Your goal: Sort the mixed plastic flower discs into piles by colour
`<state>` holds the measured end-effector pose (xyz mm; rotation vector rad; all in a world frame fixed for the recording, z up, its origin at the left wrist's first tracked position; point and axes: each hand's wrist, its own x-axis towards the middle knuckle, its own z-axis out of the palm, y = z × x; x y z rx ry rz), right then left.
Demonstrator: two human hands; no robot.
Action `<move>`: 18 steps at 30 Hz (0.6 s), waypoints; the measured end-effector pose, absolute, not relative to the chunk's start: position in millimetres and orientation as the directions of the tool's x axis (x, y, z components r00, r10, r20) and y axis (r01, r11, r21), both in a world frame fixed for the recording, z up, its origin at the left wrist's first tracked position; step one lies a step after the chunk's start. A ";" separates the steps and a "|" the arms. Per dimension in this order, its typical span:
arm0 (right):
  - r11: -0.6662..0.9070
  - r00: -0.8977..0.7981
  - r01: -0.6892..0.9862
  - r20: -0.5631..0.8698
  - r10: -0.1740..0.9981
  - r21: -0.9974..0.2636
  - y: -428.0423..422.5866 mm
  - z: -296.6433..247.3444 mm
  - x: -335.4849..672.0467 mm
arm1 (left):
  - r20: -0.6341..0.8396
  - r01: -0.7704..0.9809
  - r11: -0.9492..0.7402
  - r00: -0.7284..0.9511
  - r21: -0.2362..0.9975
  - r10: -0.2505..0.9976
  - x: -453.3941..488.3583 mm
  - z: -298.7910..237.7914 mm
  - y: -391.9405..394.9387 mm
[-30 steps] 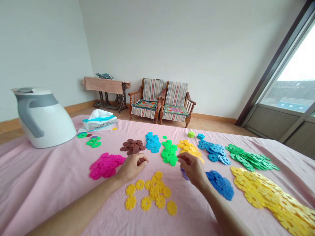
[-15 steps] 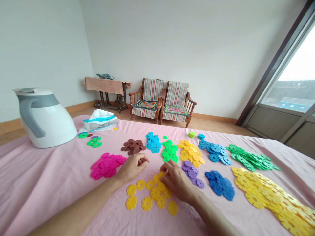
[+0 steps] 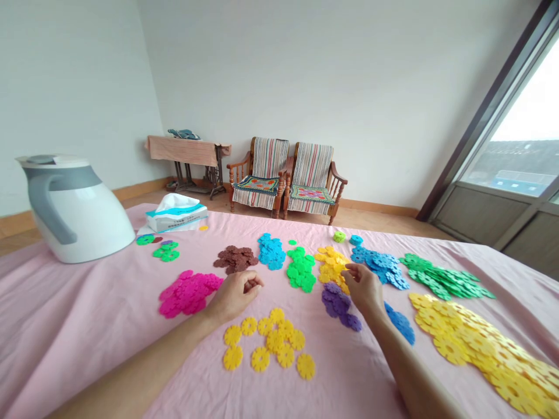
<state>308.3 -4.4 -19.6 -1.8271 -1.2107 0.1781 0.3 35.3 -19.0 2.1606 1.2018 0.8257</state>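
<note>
Several yellow notched plastic discs (image 3: pixel 275 340) lie loosely spread before me on the pink cloth. My left hand (image 3: pixel 238 295) rests behind them with curled fingers, beside a magenta disc pile (image 3: pixel 187 295); its palm side is hidden. Over the edge of an orange-yellow disc pile (image 3: pixel 331 262), my right hand (image 3: pixel 365 288) has its thumb and fingertips drawn together. Whether a disc is between them I cannot make out. Purple discs (image 3: pixel 338 307) lie just below that hand, and my right wrist partly covers a dark blue pile (image 3: pixel 399 323).
Brown (image 3: pixel 236 259), light blue (image 3: pixel 271 251), bright green (image 3: pixel 301 269), blue (image 3: pixel 382 267) and dark green (image 3: pixel 443 276) disc piles line the back. A long yellow pile (image 3: pixel 484 343) spreads right. A kettle-like jug (image 3: pixel 82 209) and tissue box (image 3: pixel 177 215) stand left.
My right hand has moved from the loose yellow discs forward and right to the orange-yellow pile, uncovering the yellow discs. My left hand has stayed in place.
</note>
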 end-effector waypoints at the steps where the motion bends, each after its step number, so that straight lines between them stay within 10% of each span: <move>1: -0.107 0.513 0.660 0.342 0.787 -0.744 -4.9 -18.3 307.3 | 0.255 0.548 -0.465 0.417 0.696 0.873 0.4 -19.2 35.5; 5: -0.008 0.399 0.691 0.373 0.838 -0.723 -11.8 -12.5 283.9 | 0.256 0.553 -0.461 0.409 0.695 0.876 0.5 -18.9 35.4; 12: 0.466 -0.318 0.625 0.341 0.885 -0.626 -41.3 -3.0 215.8 | 0.249 0.558 -0.466 0.422 0.687 0.872 0.7 -16.5 34.5; 18: 0.460 -0.408 0.696 0.224 0.885 -0.551 -53.6 6.0 195.9 | 0.253 0.563 -0.468 0.419 0.681 0.872 1.0 -17.2 34.4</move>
